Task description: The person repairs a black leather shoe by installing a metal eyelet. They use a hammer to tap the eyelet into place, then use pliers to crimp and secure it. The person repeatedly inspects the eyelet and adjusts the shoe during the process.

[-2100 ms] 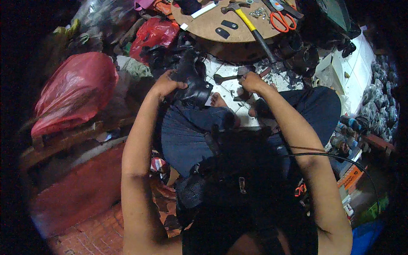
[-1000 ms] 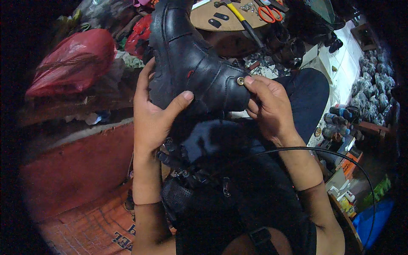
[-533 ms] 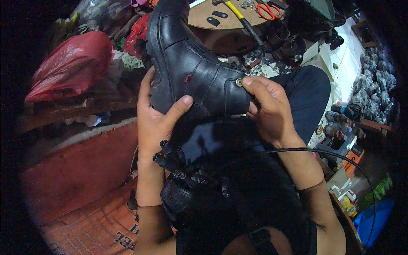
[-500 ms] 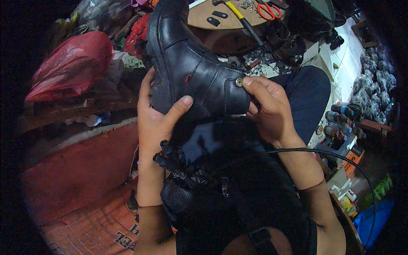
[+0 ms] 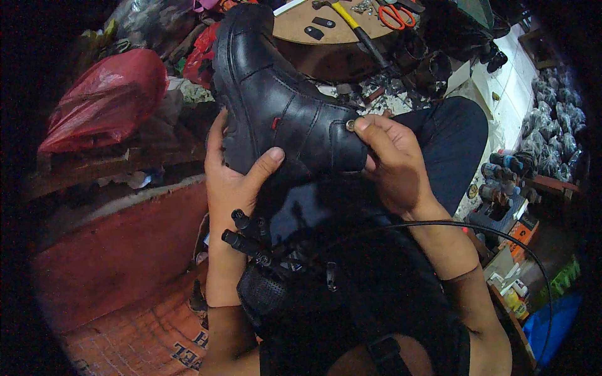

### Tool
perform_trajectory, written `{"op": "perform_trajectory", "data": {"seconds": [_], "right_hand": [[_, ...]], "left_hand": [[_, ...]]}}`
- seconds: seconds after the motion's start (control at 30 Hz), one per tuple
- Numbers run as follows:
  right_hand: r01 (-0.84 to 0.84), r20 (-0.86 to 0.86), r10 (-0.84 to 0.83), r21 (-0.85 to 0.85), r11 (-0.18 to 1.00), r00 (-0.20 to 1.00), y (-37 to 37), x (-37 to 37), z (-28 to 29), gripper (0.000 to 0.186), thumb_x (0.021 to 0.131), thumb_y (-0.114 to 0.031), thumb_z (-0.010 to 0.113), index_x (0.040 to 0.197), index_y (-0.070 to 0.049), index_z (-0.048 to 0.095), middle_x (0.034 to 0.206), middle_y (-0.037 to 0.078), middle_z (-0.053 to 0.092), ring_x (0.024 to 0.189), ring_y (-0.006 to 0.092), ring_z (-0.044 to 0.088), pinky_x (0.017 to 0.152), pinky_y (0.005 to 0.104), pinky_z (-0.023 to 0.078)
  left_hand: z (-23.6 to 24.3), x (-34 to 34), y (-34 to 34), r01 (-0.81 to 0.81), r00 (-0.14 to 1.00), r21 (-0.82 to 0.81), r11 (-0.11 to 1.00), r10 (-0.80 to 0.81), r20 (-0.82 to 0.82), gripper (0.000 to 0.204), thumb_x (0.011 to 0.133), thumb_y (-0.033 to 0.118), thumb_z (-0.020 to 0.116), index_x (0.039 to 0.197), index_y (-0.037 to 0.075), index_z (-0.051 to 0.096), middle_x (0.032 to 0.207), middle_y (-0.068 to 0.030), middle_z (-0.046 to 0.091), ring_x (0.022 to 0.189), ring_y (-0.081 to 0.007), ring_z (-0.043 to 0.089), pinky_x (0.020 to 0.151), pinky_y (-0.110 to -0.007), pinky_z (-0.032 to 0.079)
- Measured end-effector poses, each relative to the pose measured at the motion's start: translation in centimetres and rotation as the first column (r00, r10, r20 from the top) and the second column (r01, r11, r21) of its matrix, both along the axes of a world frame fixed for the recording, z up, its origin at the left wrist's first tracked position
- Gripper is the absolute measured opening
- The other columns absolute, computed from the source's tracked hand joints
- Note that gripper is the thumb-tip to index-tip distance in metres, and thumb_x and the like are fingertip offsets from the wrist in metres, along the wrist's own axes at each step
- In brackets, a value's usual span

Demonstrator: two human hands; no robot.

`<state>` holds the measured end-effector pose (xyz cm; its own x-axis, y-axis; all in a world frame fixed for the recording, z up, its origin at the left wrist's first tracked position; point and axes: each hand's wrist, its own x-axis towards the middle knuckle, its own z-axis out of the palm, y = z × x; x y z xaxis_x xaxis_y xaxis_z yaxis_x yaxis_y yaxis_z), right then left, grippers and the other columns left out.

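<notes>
Cluttered workroom, white-tiled floor [image 5: 511,69] showing beyond the boot and to its right, counted from the sitter's side. Main item: one black leather boot [image 5: 276,94], raised over the sitter's lap, toe pointing away from the body, sole turned left, cuff turned right. Left hand [image 5: 233,172] grasped the boot at its heel end, fingers around the sole side, thumb laid along the upper. Right hand [image 5: 395,150] pinched the boot's cuff edge; its thumb lay against a small round metal fastener [image 5: 350,125], and the other fingers were partly hidden behind the leather. Noted also a little red tag [image 5: 275,123] on the boot's side, between heel and cuff. Past the boot's toe stood a round wooden board [image 5: 291,30], partly cut off from view; on it lay a yellow-and-black hammer [image 5: 351,19], grip jutting over the rim, plus orange-handled scissors [image 5: 395,17] and two dark tabs [image 5: 318,27]. Left of the boot, well apart, sat a bulging red plastic bag [image 5: 103,103]. Right of the boot: the sitter's dark-trousered knee [image 5: 458,135], then small bottles [image 5: 498,178], and farther off a heap of plastic-wrapped pieces [image 5: 555,128], contents unclear to me.
</notes>
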<state>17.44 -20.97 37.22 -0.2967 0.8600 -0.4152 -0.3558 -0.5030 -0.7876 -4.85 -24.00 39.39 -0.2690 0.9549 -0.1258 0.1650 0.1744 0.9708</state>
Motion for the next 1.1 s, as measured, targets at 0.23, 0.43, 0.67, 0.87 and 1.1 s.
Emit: {"op": "perform_trajectory", "data": {"seconds": [0.23, 0.43, 0.67, 0.87, 1.1], "right_hand": [[0.023, -0.002, -0.023, -0.017, 1.000, 1.000, -0.2, -0.2, 0.1, 0.018, 0.100, -0.023, 0.058, 0.093, -0.008, 0.066, 0.068, -0.006, 0.057, 0.054, 0.0009, 0.044, 0.050, 0.0185, 0.033], [0.030, 0.051, -0.031, 0.022, 0.999, 0.998, -0.1, 0.0, 0.2, 0.025, 0.099, -0.030, 0.061, 0.090, -0.008, 0.068, 0.065, -0.007, 0.055, 0.053, 0.0019, 0.041, 0.048, 0.0223, 0.027], [0.025, -0.007, -0.024, 0.059, 0.998, 1.000, 0.0, 0.4, 0.1, 0.025, 0.100, -0.030, 0.061, 0.089, -0.009, 0.068, 0.064, -0.009, 0.051, 0.053, 0.0009, 0.038, 0.048, 0.0217, 0.025], [0.019, 0.088, -0.024, 0.055, 0.998, 0.996, -0.1, 0.5, 0.1, 0.025, 0.099, -0.030, 0.062, 0.093, -0.007, 0.069, 0.065, -0.007, 0.053, 0.054, 0.0017, 0.040, 0.049, 0.0216, 0.027], [-0.005, 0.137, -0.008, 0.093, 0.996, 0.991, 0.0, 0.4, -0.2, 0.026, 0.099, -0.031, 0.062, 0.095, -0.006, 0.070, 0.066, -0.007, 0.053, 0.055, 0.0030, 0.042, 0.050, 0.0226, 0.031]], "left_hand": [[-0.3, 0.3, 0.0, -0.011, 0.997, 0.002, 1.000, 0.011, 0.071, 0.093, 0.071, 0.015, 0.089, 0.146, -0.006, 0.037, 0.134, -0.0194, 0.057, 0.120, -0.0266, 0.059, 0.106, -0.036, 0.044], [-0.5, 0.1, -0.2, -0.018, 0.998, -0.017, 1.000, 0.019, 0.063, 0.092, 0.073, 0.017, 0.088, 0.146, -0.006, 0.037, 0.136, -0.0195, 0.055, 0.122, -0.0269, 0.057, 0.107, -0.037, 0.042], [-0.2, 0.4, -0.6, -0.013, 0.999, -0.025, 1.000, 0.014, 0.034, 0.093, 0.074, 0.019, 0.089, 0.147, -0.003, 0.036, 0.138, -0.0193, 0.053, 0.123, -0.0265, 0.056, 0.108, -0.036, 0.041], [-0.3, 0.6, -0.7, -0.010, 1.000, 0.041, 0.999, 0.009, 0.020, 0.091, 0.074, 0.018, 0.089, 0.147, -0.002, 0.037, 0.137, -0.0187, 0.054, 0.123, -0.0260, 0.056, 0.107, -0.036, 0.042], [-0.8, 0.6, -1.2, -0.056, 0.996, 0.088, 0.995, 0.062, -0.064, 0.095, 0.073, 0.017, 0.090, 0.149, -0.001, 0.034, 0.139, -0.0197, 0.052, 0.126, -0.0269, 0.054, 0.108, -0.038, 0.042]]}}
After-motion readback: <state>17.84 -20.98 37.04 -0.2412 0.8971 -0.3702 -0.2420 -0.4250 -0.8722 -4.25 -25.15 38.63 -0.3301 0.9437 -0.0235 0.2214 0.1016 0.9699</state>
